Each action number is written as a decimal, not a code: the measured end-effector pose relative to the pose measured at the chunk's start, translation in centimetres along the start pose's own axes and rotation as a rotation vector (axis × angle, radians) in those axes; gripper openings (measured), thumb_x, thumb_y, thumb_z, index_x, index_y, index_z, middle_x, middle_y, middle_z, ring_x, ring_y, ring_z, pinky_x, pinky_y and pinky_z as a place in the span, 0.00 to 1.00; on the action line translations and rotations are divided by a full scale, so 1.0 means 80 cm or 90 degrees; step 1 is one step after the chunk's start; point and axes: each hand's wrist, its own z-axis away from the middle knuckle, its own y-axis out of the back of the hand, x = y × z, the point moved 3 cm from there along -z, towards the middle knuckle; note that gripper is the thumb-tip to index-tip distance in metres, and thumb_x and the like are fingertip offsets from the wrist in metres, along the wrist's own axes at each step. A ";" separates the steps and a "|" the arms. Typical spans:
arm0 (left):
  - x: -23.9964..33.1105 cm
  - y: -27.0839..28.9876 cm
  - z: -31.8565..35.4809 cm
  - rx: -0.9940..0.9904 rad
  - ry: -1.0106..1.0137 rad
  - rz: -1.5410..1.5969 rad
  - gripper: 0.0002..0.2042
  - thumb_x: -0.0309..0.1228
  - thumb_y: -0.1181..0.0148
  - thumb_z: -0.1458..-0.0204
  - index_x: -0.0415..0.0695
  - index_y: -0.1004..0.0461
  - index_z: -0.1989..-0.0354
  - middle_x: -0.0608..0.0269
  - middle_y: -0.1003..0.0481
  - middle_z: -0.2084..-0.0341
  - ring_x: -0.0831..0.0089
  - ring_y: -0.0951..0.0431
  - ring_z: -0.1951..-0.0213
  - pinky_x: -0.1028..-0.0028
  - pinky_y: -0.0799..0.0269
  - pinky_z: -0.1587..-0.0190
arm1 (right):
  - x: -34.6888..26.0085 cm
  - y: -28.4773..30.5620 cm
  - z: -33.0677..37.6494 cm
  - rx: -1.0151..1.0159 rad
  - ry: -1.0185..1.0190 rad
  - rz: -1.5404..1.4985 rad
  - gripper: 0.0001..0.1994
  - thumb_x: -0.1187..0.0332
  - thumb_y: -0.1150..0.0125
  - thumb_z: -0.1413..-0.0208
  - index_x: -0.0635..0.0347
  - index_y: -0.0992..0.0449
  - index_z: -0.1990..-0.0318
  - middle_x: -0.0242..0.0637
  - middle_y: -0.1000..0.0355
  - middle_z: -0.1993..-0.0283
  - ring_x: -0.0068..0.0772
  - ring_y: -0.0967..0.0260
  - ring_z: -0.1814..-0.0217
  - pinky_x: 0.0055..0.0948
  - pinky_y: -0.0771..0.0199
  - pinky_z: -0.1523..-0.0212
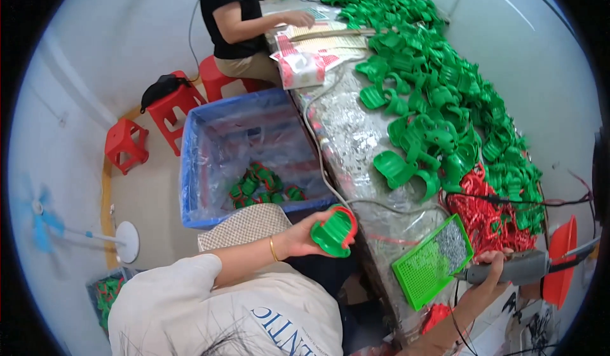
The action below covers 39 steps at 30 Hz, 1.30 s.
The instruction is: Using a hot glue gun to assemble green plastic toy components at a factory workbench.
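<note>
My left hand (297,237) is closed around a green curved plastic part (333,233) with a red piece (351,219) along its edge, held beside the table's near edge. At the right, my right hand (488,281) grips a grey electric screwdriver (526,268) lying roughly level, its tip pointing left. That tip is at the lower right rim of a bright green mesh tray (413,280). Small silver screws (452,247) fill the tray's far right part. Just beyond the tray lies a tangled heap of red plastic pieces (486,207).
Green plastic parts (445,102) are piled along the table's (346,124) right side. A plastic-lined blue bin (189,188) with several green-and-red pieces stands left of the table. A grey cable (314,143) crosses the tabletop. Another person (235,22) sits farther up; red stools (171,108) and a fan (39,207) are left.
</note>
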 end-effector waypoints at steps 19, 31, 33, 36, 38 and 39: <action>0.112 0.288 0.082 0.580 -0.314 0.076 0.33 0.52 0.52 0.47 0.40 0.48 0.41 0.46 0.40 0.45 0.53 0.35 0.47 0.58 0.35 0.48 | -0.026 0.036 0.062 0.075 0.295 0.359 0.17 0.61 0.46 0.44 0.69 0.31 0.57 0.42 0.30 0.62 0.38 0.33 0.59 0.31 0.33 0.57; -0.031 0.278 0.053 0.345 -0.194 -0.864 0.18 0.39 0.50 0.48 0.42 0.29 0.51 0.57 0.26 0.56 0.65 0.28 0.52 0.72 0.38 0.46 | 0.047 -0.002 0.185 -0.030 0.006 0.652 0.18 0.56 0.45 0.45 0.65 0.25 0.63 0.48 0.28 0.67 0.45 0.32 0.69 0.37 0.32 0.66; -0.031 0.277 0.055 0.360 -0.161 -0.871 0.18 0.37 0.50 0.48 0.42 0.29 0.51 0.57 0.26 0.56 0.66 0.28 0.52 0.72 0.37 0.46 | 0.049 -0.003 0.186 -0.048 -0.015 0.632 0.17 0.56 0.46 0.44 0.64 0.25 0.64 0.48 0.29 0.68 0.46 0.33 0.69 0.37 0.33 0.66; -0.034 0.276 0.059 0.391 -0.165 -0.834 0.17 0.36 0.50 0.48 0.42 0.29 0.52 0.57 0.26 0.56 0.66 0.28 0.52 0.72 0.37 0.47 | 0.058 -0.001 0.190 -0.066 -0.040 0.535 0.18 0.54 0.47 0.44 0.63 0.26 0.63 0.48 0.29 0.67 0.47 0.33 0.67 0.37 0.33 0.65; -0.037 0.277 0.063 0.407 -0.170 -0.796 0.17 0.36 0.50 0.48 0.42 0.28 0.52 0.57 0.26 0.56 0.66 0.28 0.52 0.72 0.37 0.47 | 0.055 0.001 0.195 -0.051 -0.141 0.576 0.19 0.53 0.48 0.43 0.63 0.27 0.60 0.48 0.29 0.64 0.46 0.33 0.64 0.38 0.33 0.64; -0.040 0.279 0.064 0.408 -0.168 -0.795 0.17 0.36 0.50 0.48 0.42 0.28 0.52 0.57 0.26 0.56 0.66 0.28 0.52 0.72 0.37 0.47 | 0.053 0.003 0.196 -0.052 -0.143 0.577 0.19 0.53 0.48 0.43 0.63 0.27 0.60 0.48 0.29 0.64 0.46 0.33 0.64 0.38 0.33 0.64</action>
